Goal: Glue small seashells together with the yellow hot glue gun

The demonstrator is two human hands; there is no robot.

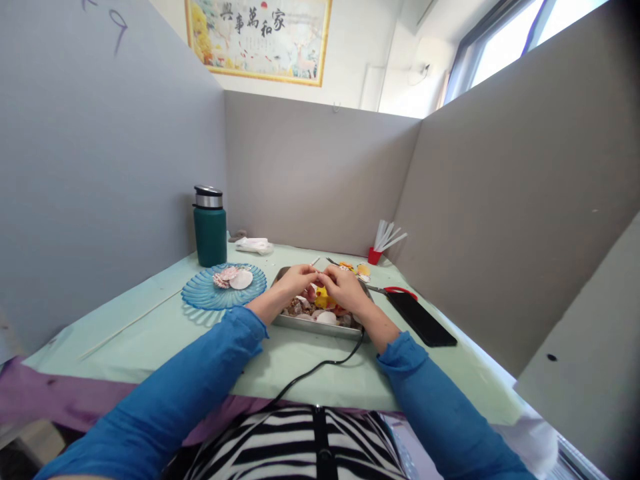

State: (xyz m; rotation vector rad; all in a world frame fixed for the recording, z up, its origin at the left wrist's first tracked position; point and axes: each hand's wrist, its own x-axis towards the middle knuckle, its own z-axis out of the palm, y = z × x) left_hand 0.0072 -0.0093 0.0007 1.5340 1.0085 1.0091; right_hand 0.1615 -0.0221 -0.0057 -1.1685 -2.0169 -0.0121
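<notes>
Both hands meet over a metal tray (320,328) filled with shells and other small pieces. My left hand (299,280) is closed, its fingertips pinched close to those of the other hand. Likewise, my right hand (344,287) is closed in a pinch; anything small between the fingertips is too hidden to name. Below the hands lie a yellow piece (325,298) and a white shell (327,318). Left of the tray, a blue scalloped glass plate (197,293) bears pink-and-white shells (225,277) and a white round shell (242,279).
A green bottle (210,233) stands behind the plate. A black phone (420,319) and red-handled scissors (403,291) lie right of the tray. White sticks stand in a red cup (374,255). A black cable (320,364) crosses the front; a thin rod (131,325) lies left. Grey partitions (320,173) surround the table.
</notes>
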